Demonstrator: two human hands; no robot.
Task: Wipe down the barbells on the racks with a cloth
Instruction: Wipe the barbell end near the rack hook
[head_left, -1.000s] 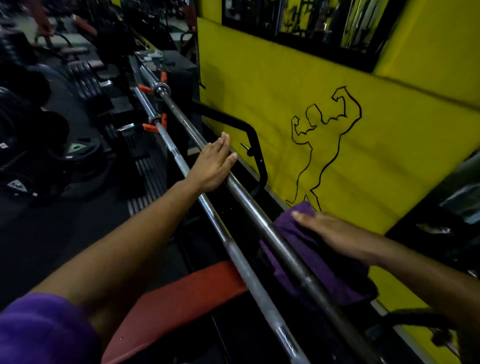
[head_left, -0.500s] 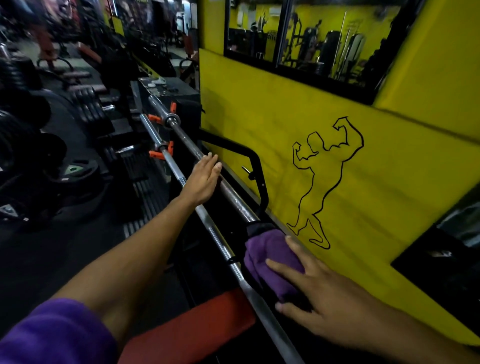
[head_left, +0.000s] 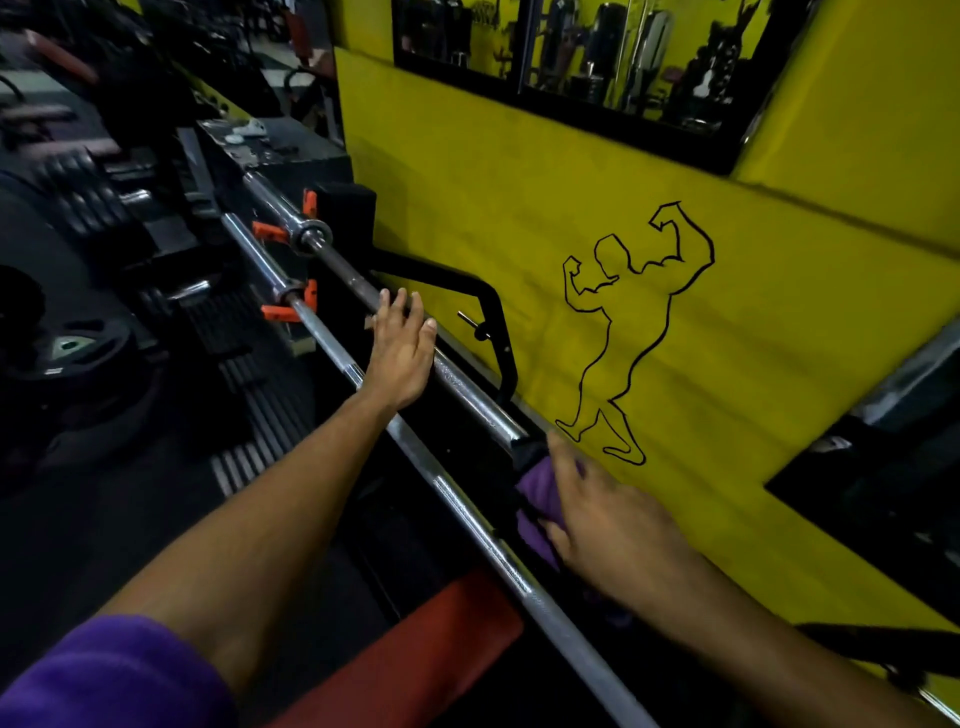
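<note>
Purple cloth (head_left: 537, 512) sits on the far barbell (head_left: 457, 384), right hand (head_left: 618, 535) curled over it, gripping. Left hand (head_left: 402, 348) lies flat, fingers straight, on the same bar further along. Near barbell (head_left: 467, 512) runs alongside; orange clips (head_left: 278, 312) sit at the collars, yellow wall (head_left: 779, 364) close behind.

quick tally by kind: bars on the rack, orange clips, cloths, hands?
Bars: 2, far and near
Orange clips: 2, one and another
Cloth: 1
Hands: 2, left and right
Total: 7
</note>
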